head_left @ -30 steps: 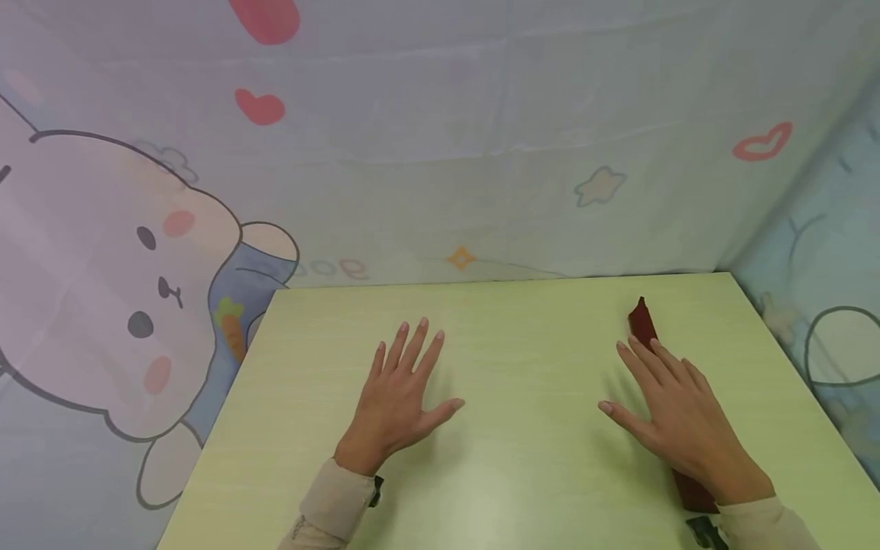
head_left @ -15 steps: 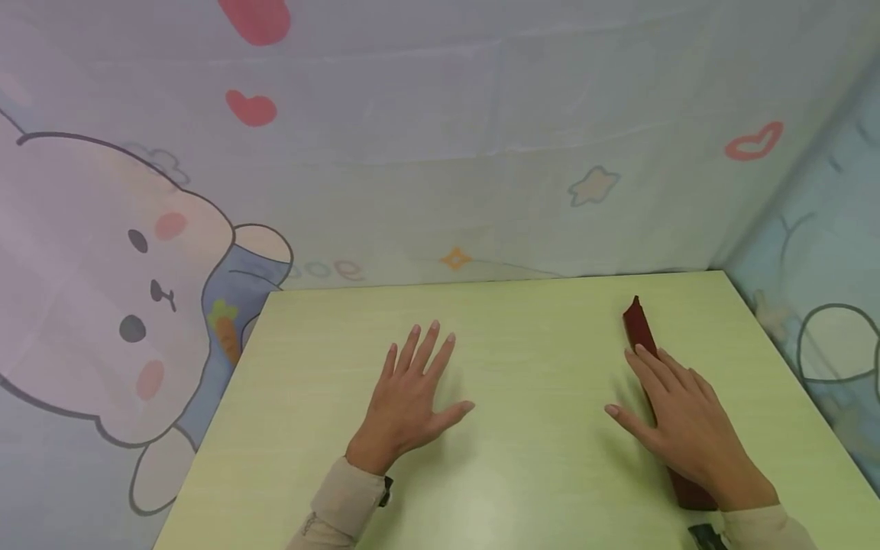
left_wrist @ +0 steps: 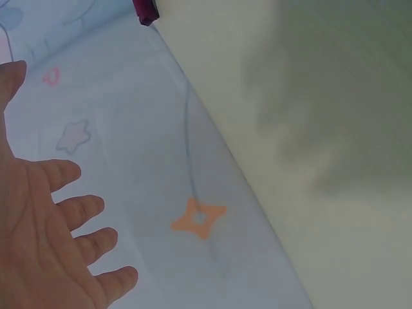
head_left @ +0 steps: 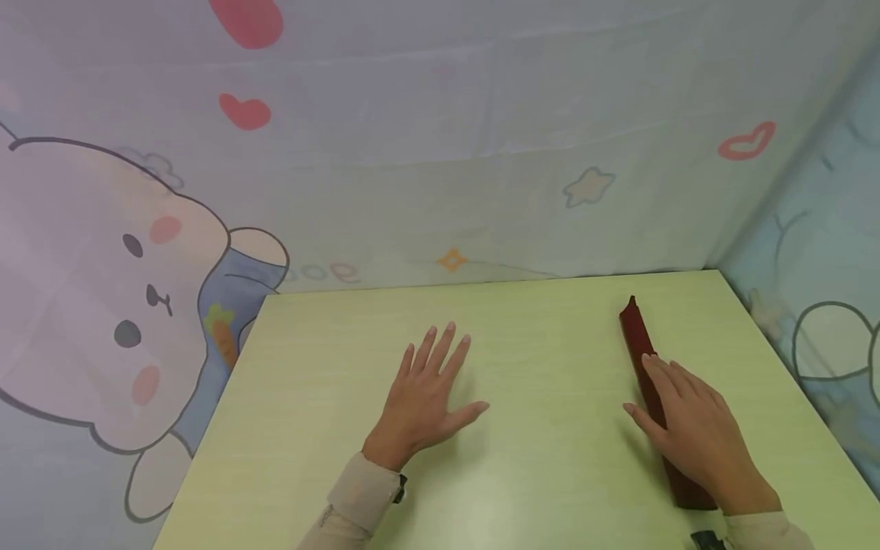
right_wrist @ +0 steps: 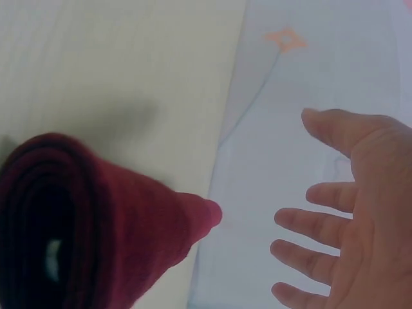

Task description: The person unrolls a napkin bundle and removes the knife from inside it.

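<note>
A dark red rolled-up cloth [head_left: 636, 330] lies lengthwise on the right part of the table. In the right wrist view the roll [right_wrist: 145, 225] shows its layered, hollow end, with a small pale spot inside. My right hand [head_left: 703, 435] is over the roll's middle, fingers extended, hiding part of it; the right wrist view shows a gap between this hand [right_wrist: 380, 225] and the cloth. Over the table's left-middle my left hand [head_left: 418, 405] is spread, palm down, holding nothing. At the top of the left wrist view, the cloth's far tip [left_wrist: 146, 9] appears.
The pale yellow-green table [head_left: 536, 359] ends at a back edge against a printed fabric backdrop [head_left: 412, 137]. Another printed fabric panel [head_left: 832, 252] stands along the right side. Both sleeves are beige, with a dark strap at each wrist.
My left hand has shifted right. The right hand has come slightly back toward me, uncovering more of the roll's far part. The whole head view has drifted a little; the cloth appears still.
</note>
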Tool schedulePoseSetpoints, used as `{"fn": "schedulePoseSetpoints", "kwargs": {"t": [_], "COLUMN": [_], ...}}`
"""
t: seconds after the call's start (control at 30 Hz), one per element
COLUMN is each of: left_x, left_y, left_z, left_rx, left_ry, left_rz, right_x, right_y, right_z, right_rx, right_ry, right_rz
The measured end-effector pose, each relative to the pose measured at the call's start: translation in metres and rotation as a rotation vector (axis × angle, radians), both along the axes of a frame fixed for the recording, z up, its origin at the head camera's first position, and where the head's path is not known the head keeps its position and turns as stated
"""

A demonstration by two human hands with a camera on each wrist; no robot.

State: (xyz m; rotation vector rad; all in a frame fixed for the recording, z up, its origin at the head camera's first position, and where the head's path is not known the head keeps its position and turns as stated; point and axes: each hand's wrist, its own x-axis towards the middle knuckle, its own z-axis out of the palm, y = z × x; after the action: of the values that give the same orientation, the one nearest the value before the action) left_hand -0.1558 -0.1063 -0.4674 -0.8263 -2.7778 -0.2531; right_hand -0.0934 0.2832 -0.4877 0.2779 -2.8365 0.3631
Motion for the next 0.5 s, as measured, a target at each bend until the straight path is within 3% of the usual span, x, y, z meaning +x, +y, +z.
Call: {"fn": "schedulePoseSetpoints", "kwargs": {"t": [0.27,0.5], "left_x": [-0.005,-0.009], "left_y": [0.018,0.038], "left_z": [-0.005,-0.008], "left_rx": [0.001,-0.022], "left_ry": [-0.024,-0.040], "left_rz": [-0.037,-0.070], "right_x": [0.001,0.003], "right_y": [0.008,0.011], "right_z": [-0.010,-0.012], "right_rx": [-0.045,-0.080], "right_ry": [-0.004,-0.143], "right_rz": [-0.068,-0.216]}}
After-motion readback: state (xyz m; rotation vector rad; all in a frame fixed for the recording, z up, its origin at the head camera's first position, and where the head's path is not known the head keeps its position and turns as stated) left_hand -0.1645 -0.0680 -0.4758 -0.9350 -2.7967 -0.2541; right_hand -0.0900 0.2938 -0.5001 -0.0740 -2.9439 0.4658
